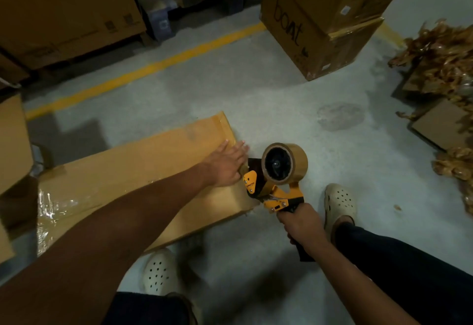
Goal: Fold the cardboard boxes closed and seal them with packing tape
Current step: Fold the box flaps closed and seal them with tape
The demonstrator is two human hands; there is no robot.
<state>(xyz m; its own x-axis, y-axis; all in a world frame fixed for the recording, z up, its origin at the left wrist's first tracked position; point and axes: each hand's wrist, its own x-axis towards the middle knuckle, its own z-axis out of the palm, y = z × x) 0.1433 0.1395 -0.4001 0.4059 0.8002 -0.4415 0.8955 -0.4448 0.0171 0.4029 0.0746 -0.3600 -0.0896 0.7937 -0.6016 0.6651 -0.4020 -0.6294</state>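
Box axis: flat cardboard box [143,171] runs lower left to centre frame.
Left hand [226,166]: fingers straight, flat, pressing its end.
Right hand [299,225]: gripping tape dispenser [276,178], touching that end's edge.

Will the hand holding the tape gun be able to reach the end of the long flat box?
Probably yes. The right hand grips the tape gun, whose nose sits at the end of the box. The left hand lies flat on top, beside it, not blocking.
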